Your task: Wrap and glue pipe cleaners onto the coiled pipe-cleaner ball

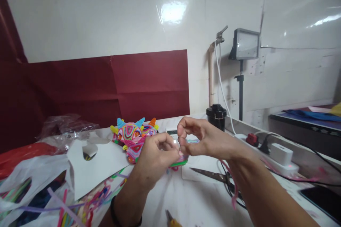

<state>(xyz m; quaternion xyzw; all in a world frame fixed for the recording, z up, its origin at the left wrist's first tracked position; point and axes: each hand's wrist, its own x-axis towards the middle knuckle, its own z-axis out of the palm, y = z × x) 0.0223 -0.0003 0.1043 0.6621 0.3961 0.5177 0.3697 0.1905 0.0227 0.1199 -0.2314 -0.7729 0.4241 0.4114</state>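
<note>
My left hand is closed, with thumb and fingers pinched together near the middle of the table. Facing it, my right hand pinches at nearly the same spot. A small clear or shiny piece shows between the fingertips, too blurred to name. Just behind and below my hands lies a colourful striped figure of fuzzy stems, partly hidden by my left hand. Its green edge shows under my fingers. Behind it stands a similar horned dragon-like head with blue horns. Scissors lie below my right wrist.
Yellow-handled pliers lie at the front edge. Left are a cut white sheet, plastic bags and loose coloured stems. Right are a black canister, a power strip with cables, and a phone.
</note>
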